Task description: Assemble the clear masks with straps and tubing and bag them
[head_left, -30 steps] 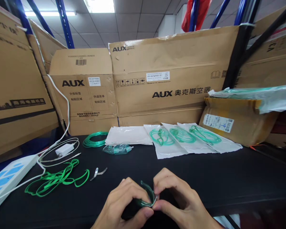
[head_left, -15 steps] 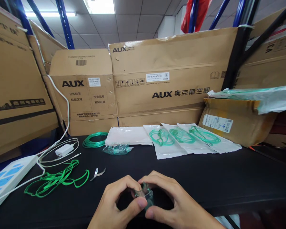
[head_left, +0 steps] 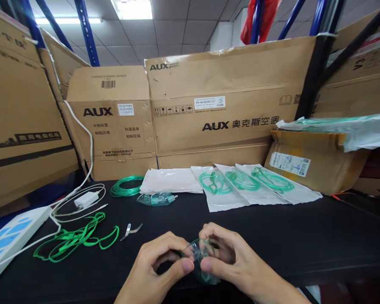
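Between my hands, low in the head view, is a clear green-tinted oxygen mask. My left hand pinches its left side, thumb in front and fingers behind. On the right side, my right hand grips it with the thumb at the front and fingers curled over the top. The fingers partly hide the mask's shape. Ahead of the hands lies another clear mask piece on the black table. Left of my left hand are a small bent metal strip and a tangle of green elastic straps.
Coiled green tubing lies beside a stack of white pouches. Several pouches with tubing spread to the right. A power strip and white charger sit left. Cardboard boxes wall the back; a smaller box stands right.
The mask has turned between my hands, and more of its clear shell now shows. My right hand has shifted right and up slightly, its fingers now over the mask's far edge.
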`<state>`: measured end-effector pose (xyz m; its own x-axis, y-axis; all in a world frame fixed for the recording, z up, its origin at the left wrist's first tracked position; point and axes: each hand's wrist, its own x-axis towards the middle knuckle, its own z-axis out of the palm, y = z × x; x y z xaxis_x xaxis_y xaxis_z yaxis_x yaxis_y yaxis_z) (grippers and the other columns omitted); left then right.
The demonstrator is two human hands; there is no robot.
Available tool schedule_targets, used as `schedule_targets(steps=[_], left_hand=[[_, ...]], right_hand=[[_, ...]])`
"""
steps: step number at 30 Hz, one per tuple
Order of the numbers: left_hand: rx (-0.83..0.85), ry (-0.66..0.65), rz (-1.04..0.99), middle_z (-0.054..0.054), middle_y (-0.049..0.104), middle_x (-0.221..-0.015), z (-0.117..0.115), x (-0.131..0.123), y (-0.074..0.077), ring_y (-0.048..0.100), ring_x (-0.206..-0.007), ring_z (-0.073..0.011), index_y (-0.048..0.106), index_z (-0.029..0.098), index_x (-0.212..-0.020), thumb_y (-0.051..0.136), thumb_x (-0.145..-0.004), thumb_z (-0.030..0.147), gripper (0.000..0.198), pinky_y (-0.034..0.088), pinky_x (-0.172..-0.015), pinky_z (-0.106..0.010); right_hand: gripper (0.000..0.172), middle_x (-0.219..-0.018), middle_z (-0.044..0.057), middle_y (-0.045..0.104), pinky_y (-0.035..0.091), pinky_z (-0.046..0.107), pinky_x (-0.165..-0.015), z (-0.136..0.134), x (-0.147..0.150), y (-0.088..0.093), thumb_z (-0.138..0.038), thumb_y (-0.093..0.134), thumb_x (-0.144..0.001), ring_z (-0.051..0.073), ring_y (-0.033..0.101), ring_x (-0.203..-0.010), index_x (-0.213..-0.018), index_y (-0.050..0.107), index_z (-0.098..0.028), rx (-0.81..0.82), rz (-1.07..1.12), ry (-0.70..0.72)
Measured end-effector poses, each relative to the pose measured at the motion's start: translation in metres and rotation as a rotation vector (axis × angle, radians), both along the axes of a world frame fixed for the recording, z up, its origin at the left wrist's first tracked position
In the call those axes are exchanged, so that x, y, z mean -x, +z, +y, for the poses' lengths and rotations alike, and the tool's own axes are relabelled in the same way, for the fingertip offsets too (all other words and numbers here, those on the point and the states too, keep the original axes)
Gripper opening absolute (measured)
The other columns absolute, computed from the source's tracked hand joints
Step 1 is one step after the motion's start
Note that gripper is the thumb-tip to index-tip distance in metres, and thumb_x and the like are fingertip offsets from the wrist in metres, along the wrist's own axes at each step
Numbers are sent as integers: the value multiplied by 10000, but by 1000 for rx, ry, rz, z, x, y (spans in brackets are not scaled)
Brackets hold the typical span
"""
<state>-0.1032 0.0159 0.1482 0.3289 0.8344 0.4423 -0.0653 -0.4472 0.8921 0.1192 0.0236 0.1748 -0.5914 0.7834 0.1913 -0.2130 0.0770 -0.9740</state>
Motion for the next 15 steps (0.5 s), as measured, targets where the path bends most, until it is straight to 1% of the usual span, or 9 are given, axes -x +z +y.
schedule_targets(steps=[2,4,6,10,12,15], left_hand=[[-46,13,11,-30,742,-916,3,0,0,713,-858,-153,826,238,-936,803,-944,368,132,563,-777,-183],[-88,0,31,-33,742,-912,5,1,-1,715,-858,-155,828,239,-927,802,-947,364,130,564,-767,-178],[-95,-3,56,-37,738,-932,7,2,-1,709,-858,-155,828,239,-935,791,-957,353,122,563,-759,-180],[-56,44,97,-32,701,-927,9,5,-2,669,-800,-138,828,238,-990,738,-997,366,156,548,-713,-180],[-43,69,92,-27,688,-911,9,6,-2,651,-781,-134,826,237,-988,729,-1001,387,179,538,-691,-173],[-39,86,85,-28,699,-916,8,5,-2,652,-809,-143,821,236,-958,749,-983,406,186,533,-710,-174]], right_hand=[[401,-852,-57,503,366,203,-685,0,1,0,-361,914,-831,100,430,-768,-916,565,-184,10,-4,-22],[414,-832,-63,499,361,203,-671,2,3,0,-321,952,-778,98,429,-749,-880,574,-186,12,-8,-54],[411,-803,-64,504,358,207,-660,5,5,0,-311,967,-750,99,427,-727,-852,591,-180,15,-19,-81],[394,-744,-62,537,357,219,-629,12,13,-2,-356,955,-749,100,421,-673,-831,615,-174,10,-5,-94],[385,-761,-54,555,371,225,-641,12,16,-3,-370,947,-752,108,448,-692,-837,627,-174,-11,14,-112],[376,-794,-44,563,398,240,-697,9,18,-3,-364,941,-756,127,490,-753,-844,629,-175,-29,-7,-155]])
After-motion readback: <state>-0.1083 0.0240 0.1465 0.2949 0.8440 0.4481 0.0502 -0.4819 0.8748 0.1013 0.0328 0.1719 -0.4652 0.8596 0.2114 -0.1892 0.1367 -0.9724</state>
